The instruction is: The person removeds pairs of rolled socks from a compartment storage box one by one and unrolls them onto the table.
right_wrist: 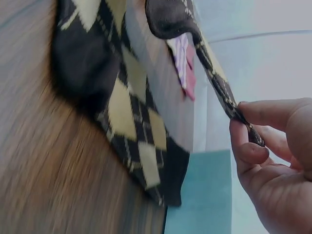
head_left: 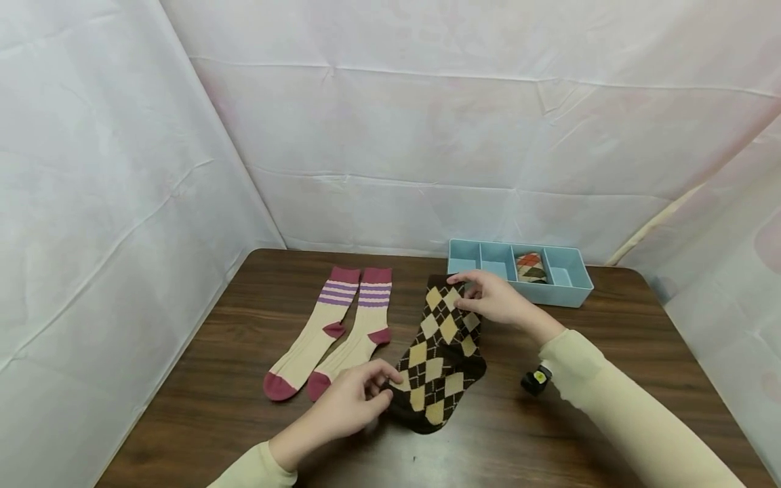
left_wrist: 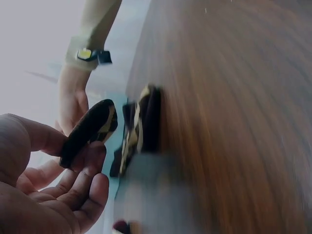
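Observation:
A dark brown argyle sock (right_wrist: 214,68) with tan diamonds is stretched between both hands, lifted above the table. My left hand (head_left: 354,400) pinches its toe end between thumb and fingers, as the left wrist view shows close up. At the cuff end, my right hand (head_left: 497,298) pinches the fabric between thumb and fingertips. Underneath, a matching argyle sock (right_wrist: 122,107) lies flat on the wooden table, its cuff toward the box; the lifted sock partly covers it in the head view.
Two cream socks (head_left: 314,332) with maroon toes and purple stripes lie side by side at left. A light blue divided box (head_left: 549,294) stands at the back right, with a folded orange-and-green patterned sock (head_left: 531,268) in one compartment. White fabric walls surround the table (head_left: 226,407).

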`<state>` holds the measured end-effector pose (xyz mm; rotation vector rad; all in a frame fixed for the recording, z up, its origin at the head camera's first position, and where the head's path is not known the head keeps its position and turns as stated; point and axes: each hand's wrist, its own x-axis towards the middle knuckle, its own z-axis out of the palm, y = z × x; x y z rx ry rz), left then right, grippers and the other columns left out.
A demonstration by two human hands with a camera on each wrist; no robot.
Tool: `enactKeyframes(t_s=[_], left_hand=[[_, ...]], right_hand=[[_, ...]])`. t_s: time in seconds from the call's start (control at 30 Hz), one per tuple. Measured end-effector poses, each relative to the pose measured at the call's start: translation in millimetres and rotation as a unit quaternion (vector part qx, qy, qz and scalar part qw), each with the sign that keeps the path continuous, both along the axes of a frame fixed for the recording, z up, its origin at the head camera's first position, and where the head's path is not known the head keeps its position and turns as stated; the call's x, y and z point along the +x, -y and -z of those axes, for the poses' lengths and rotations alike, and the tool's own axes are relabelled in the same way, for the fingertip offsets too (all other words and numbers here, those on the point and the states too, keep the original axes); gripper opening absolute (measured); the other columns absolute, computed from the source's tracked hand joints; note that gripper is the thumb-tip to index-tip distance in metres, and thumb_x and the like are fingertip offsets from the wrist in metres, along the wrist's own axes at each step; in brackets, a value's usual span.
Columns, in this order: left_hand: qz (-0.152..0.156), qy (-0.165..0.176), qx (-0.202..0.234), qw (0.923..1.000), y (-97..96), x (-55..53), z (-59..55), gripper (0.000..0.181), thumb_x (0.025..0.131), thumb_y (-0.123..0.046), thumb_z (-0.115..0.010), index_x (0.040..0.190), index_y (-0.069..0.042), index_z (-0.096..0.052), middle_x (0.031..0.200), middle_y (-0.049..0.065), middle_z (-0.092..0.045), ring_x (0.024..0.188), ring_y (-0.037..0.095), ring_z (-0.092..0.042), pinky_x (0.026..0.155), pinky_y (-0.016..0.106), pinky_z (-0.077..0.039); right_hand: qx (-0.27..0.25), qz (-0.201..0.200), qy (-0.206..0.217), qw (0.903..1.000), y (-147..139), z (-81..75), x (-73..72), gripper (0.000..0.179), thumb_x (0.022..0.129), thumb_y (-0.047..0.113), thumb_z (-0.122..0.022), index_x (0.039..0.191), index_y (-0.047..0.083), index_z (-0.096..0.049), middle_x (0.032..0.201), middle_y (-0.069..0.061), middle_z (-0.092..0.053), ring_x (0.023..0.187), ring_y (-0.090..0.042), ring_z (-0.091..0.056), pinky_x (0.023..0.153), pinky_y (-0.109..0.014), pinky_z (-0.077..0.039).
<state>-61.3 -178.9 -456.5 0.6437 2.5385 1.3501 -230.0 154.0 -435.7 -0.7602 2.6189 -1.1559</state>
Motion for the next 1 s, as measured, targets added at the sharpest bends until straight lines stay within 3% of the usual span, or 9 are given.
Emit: enactKeyframes(t_s=[0.2,0.27,0.43,0.73,1.0], left_hand=[[-0.029,-0.007,-0.027,0.9992,21.9,-4.5,5.0,0.027,0.099,-0.003,-0.072,0.120,-0.021,-0.074,0.092,-0.008,-0.065,0.067,0.006,-0.062,0.061,0.028,-0.054],[-0.037,-0.011,-0.040,0.9985,26.7,-5.9,6.4,0.027,0.099,-0.002,-0.072,0.119,-0.019,-0.073,0.091,-0.007,-0.063,0.064,0.006,-0.061,0.058,0.029,-0.054],[-0.053,-0.050,-0.090,0.9933,32.8,-9.5,11.0,0.024,0.094,-0.002,-0.077,0.113,-0.018,-0.074,0.089,-0.009,-0.063,0.070,0.003,-0.058,0.067,0.027,-0.052],[-0.040,-0.073,-0.117,0.9896,36.5,-13.0,23.7,0.027,0.091,-0.007,-0.084,0.115,-0.016,-0.075,0.092,-0.005,-0.067,0.069,0.000,-0.056,0.069,0.027,-0.051],[-0.040,-0.065,-0.118,0.9901,39.0,-16.0,30.4,0.034,0.092,-0.014,-0.086,0.123,-0.016,-0.071,0.089,-0.006,-0.066,0.068,-0.001,-0.056,0.067,0.027,-0.051]], right_hand=[[0.006,0.001,-0.015,0.9999,26.3,3.3,-5.8,0.049,0.104,0.015,-0.077,0.151,0.009,-0.063,0.149,-0.018,-0.061,0.103,-0.022,-0.072,0.078,-0.040,-0.059],[0.014,-0.002,-0.021,0.9997,34.7,8.0,-8.2,0.048,0.104,0.014,-0.077,0.150,0.008,-0.064,0.145,-0.019,-0.062,0.096,-0.019,-0.071,0.075,-0.038,-0.058],[0.051,-0.017,-0.028,0.9982,52.6,21.0,-11.3,0.048,0.103,0.011,-0.077,0.149,0.004,-0.063,0.141,-0.020,-0.061,0.087,-0.013,-0.069,0.075,-0.037,-0.058],[0.111,-0.028,-0.028,0.9931,59.5,42.0,-17.3,0.053,0.101,0.014,-0.081,0.149,0.003,-0.062,0.148,-0.023,-0.058,0.086,-0.013,-0.069,0.081,-0.039,-0.059],[0.099,-0.027,-0.015,0.9946,56.2,50.1,-18.9,0.053,0.100,0.013,-0.082,0.149,0.004,-0.062,0.149,-0.024,-0.055,0.086,-0.011,-0.069,0.080,-0.038,-0.059]])
